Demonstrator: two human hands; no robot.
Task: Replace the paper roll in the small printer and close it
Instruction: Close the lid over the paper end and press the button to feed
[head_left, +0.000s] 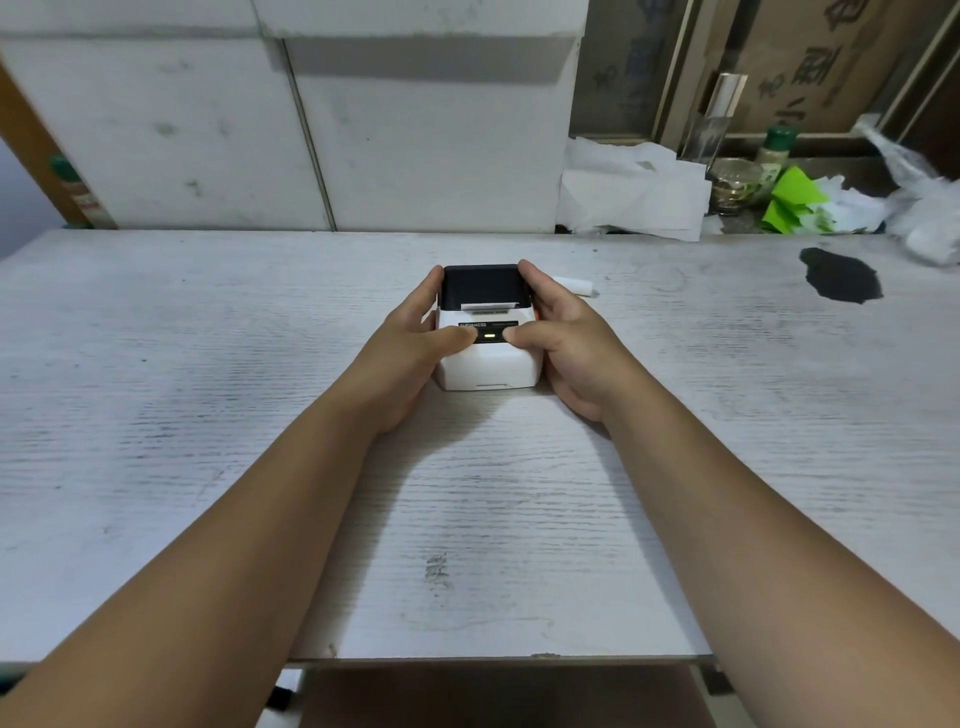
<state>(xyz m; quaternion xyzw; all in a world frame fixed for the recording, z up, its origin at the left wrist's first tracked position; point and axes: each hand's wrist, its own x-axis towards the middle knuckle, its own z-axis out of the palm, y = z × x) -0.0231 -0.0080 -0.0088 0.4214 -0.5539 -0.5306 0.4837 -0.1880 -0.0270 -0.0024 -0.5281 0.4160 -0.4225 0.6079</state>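
Note:
A small white printer (488, 364) with a dark lid (482, 283) stands on the white wood-grain table (260, 364). The lid lies down over the body, and a strip of white paper (488, 305) shows at the slot below it. A small light glows on the black front panel. My left hand (415, 338) grips the printer's left side, thumb on the panel. My right hand (566, 338) grips the right side, thumb beside the light. A white paper roll (576, 286) lies on the table just behind my right hand.
White foam blocks (311, 130) stand along the table's back edge. At the back right are crumpled white paper (634, 192), a glass jar (732, 184), a green-capped bottle (774, 156), green paper (795, 200) and plastic bags. A dark stain (841, 275) marks the table at right.

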